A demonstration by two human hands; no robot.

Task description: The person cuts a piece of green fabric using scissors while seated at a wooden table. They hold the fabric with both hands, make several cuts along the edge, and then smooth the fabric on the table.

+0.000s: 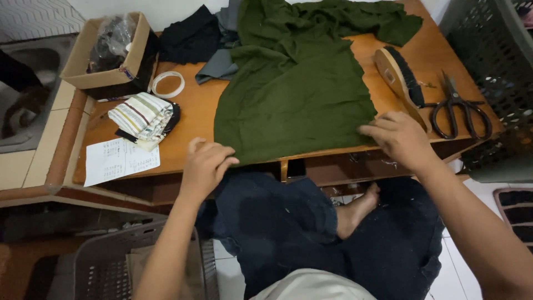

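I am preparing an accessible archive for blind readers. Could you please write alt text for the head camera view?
A seated person's left hand and right hand press the near corners of a dark green cloth spread on a low wooden table. A wooden brush and black scissors lie right of it; folded striped fabric, a tape roll and a cardboard box lie left.

On the wooden table lay black scissors, a wooden brush, a tape roll, striped folded cloth and a printed sheet. A cardboard box stood at the far left corner, beside dark fabric. Grey plastic baskets flanked the table.
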